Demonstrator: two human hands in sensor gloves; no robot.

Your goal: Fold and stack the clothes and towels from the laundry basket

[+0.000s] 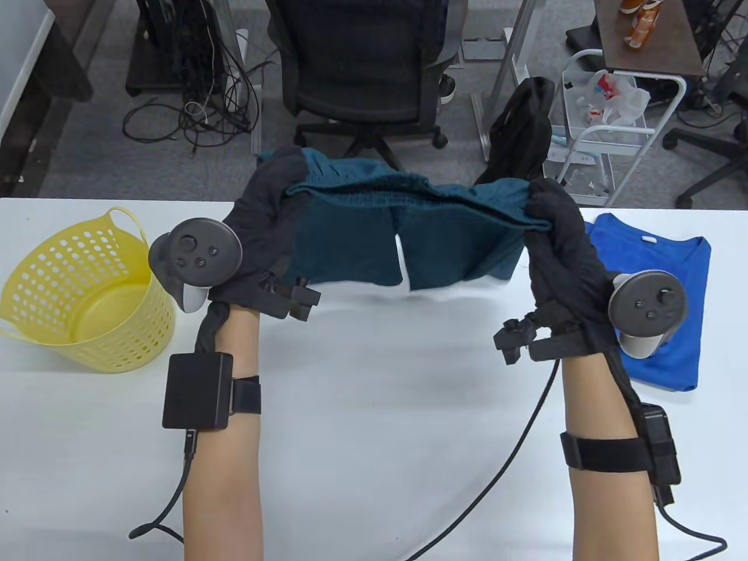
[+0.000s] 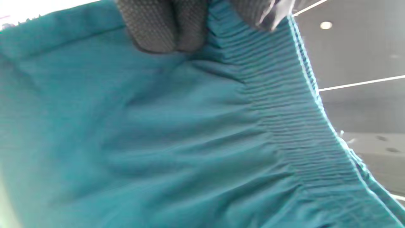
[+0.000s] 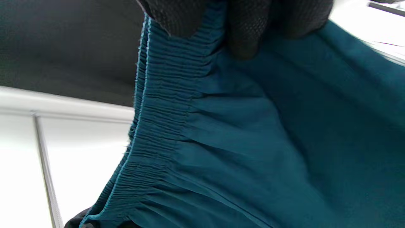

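both hands, the left hand (image 1: 257, 234) and right hand (image 1: 558, 245), pinch the waistband of the teal shorts (image 1: 409, 234) stretched in the air over the table (image 1: 374, 409), so laying them flat to fold seems next; their hem hangs hidden, the basket (image 1: 82, 292) looks emptied, a folded shirt (image 1: 666, 257) lies right.

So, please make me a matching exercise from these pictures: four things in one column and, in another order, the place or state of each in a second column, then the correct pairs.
Things:
1. teal shorts
2. blue T-shirt
3. yellow basket
4. left hand

Places or states:
A. lies flat on the table's right side
B. grips one end of the elastic waistband
C. stands on the table's left side
D. held up above the table, stretched between both hands

Pairs: 1-D, 2-A, 3-C, 4-B
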